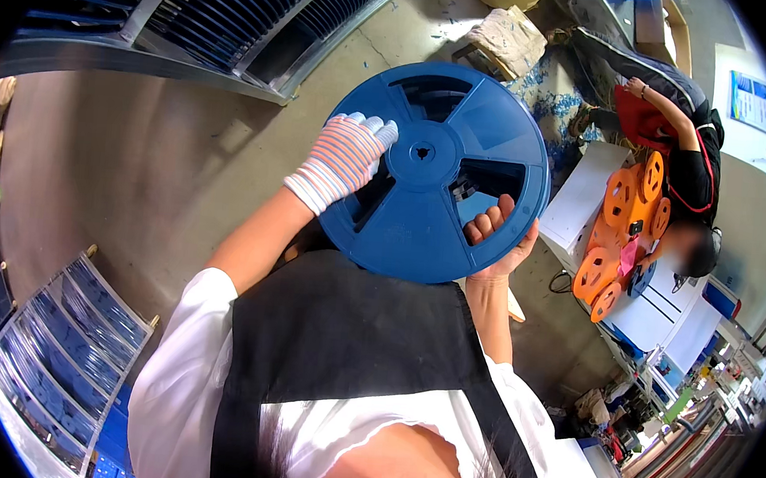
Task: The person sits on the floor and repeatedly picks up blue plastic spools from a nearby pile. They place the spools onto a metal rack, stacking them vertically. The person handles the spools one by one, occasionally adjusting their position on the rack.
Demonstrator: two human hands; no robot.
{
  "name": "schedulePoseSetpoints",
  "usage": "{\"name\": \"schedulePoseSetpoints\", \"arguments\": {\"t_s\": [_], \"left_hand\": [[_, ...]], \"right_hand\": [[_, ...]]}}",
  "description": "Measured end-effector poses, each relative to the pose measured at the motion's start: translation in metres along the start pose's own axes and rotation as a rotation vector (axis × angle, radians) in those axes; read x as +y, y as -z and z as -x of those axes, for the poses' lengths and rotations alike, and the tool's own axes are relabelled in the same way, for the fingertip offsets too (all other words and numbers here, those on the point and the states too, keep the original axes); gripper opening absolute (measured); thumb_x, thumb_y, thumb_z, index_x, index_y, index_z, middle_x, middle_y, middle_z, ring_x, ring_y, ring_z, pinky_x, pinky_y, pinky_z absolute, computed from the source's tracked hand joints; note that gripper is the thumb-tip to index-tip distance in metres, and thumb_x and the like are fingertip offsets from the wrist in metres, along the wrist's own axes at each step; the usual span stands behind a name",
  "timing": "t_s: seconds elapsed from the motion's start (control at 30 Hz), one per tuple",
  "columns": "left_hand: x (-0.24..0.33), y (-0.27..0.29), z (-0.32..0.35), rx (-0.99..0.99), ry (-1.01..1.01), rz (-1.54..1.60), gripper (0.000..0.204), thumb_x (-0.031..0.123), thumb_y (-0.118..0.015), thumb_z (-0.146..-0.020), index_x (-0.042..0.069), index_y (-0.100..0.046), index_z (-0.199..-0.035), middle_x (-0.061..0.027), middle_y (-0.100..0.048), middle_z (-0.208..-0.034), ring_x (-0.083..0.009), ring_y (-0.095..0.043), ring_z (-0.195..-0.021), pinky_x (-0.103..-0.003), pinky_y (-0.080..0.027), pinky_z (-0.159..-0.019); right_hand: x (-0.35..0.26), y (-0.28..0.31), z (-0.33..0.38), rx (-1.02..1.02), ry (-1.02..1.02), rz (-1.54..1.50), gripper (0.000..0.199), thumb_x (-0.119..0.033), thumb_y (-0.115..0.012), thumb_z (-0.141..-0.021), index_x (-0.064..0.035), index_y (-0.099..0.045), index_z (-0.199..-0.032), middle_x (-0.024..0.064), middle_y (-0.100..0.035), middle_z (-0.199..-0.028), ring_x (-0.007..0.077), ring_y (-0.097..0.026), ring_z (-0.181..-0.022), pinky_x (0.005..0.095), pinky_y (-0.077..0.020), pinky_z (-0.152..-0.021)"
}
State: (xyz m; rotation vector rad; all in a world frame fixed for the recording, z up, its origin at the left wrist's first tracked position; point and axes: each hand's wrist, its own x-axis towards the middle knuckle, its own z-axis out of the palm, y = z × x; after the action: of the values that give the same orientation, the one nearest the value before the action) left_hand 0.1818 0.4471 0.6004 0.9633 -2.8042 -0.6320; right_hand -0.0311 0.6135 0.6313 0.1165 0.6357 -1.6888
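A large round blue plastic reel (406, 227) is held up in front of my apron, its flat side towards me. It has a small hub hole in the middle and wide cut-out windows around it. My left hand (344, 158), in a striped knit glove, has its fingers bent over the reel's left part beside the hub, at a window's edge. Bare, my right hand (500, 238) grips the lower right rim, with its fingers curled through the right-hand window. Small dark parts show through that window, too small to name.
Metal racks (139, 40) filled with blue discs stand at the far left. A wrapped rack (64, 350) is at the near left. To the right, a person (705, 146) leans over a white table (572, 199) with several orange reels (619, 198). A cloth-covered stool (508, 39) stands ahead.
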Motion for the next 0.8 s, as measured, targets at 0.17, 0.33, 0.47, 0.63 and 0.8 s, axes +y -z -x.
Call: {"name": "schedulePoseSetpoints", "arguments": {"t_s": [0.17, 0.33, 0.47, 0.63, 0.8], "left_hand": [[-0.078, -0.012, 0.041, 0.46, 0.564, 0.747, 0.013, 0.017, -0.065, -0.086, 0.008, -0.067, -0.094, -0.0018, -0.06, -0.071, -0.0099, -0.053, -0.062, -0.024, -0.045, -0.058], [-0.107, -0.036, 0.11, 0.234, 0.94, 0.787, 0.026, 0.034, -0.062, -0.089, 0.008, -0.066, -0.089, -0.0027, -0.056, -0.06, -0.0145, -0.051, -0.048, -0.029, -0.041, -0.047], [-0.028, 0.01, 0.066, 0.469, 0.406, 0.224, 0.015, 0.021, -0.065, -0.083, 0.008, -0.064, -0.09, -0.0142, -0.065, -0.083, -0.0355, -0.06, -0.081, -0.042, -0.048, -0.074], [0.032, 0.001, 0.024, -0.073, 0.472, 0.682, 0.077, 0.058, -0.058, -0.082, 0.007, -0.039, -0.136, -0.0228, -0.059, -0.116, -0.037, -0.058, -0.103, -0.04, -0.046, -0.09], [0.047, -0.004, 0.02, -0.105, 0.628, 1.404, 0.075, 0.049, -0.054, -0.089, 0.014, -0.02, -0.146, -0.0197, -0.062, -0.106, -0.0281, -0.063, -0.088, -0.037, -0.053, -0.071]], "right_hand": [[-0.001, 0.01, 0.008, -0.056, 0.028, -0.103, 0.039, -0.05, -0.053, -0.085, -0.0157, -0.036, -0.076, -0.0039, -0.024, -0.057, 0.0098, -0.024, -0.05, 0.0265, -0.0234, -0.046], [-0.004, 0.011, 0.016, -0.08, 0.052, -0.152, 0.04, -0.047, -0.055, -0.085, -0.0153, -0.033, -0.077, -0.0042, -0.022, -0.058, 0.0093, -0.024, -0.05, 0.0255, -0.0226, -0.046], [-0.005, 0.004, 0.018, -0.051, 0.059, -0.067, 0.04, -0.05, -0.054, -0.084, -0.0134, -0.039, -0.08, -0.0034, -0.024, -0.06, 0.0099, -0.026, -0.052, 0.0257, -0.0234, -0.047], [0.021, -0.031, 0.013, -0.017, 0.054, 0.201, 0.042, -0.051, -0.057, -0.08, -0.01, -0.051, -0.087, -0.0006, -0.035, -0.061, 0.0134, -0.035, -0.054, 0.0279, -0.0312, -0.052], [0.069, -0.066, 0.014, -0.171, -0.096, 0.753, 0.05, -0.038, -0.073, -0.074, 0.0013, -0.057, -0.1, 0.0106, -0.064, -0.086, 0.0205, -0.061, -0.078, 0.033, -0.0484, -0.072]]}}
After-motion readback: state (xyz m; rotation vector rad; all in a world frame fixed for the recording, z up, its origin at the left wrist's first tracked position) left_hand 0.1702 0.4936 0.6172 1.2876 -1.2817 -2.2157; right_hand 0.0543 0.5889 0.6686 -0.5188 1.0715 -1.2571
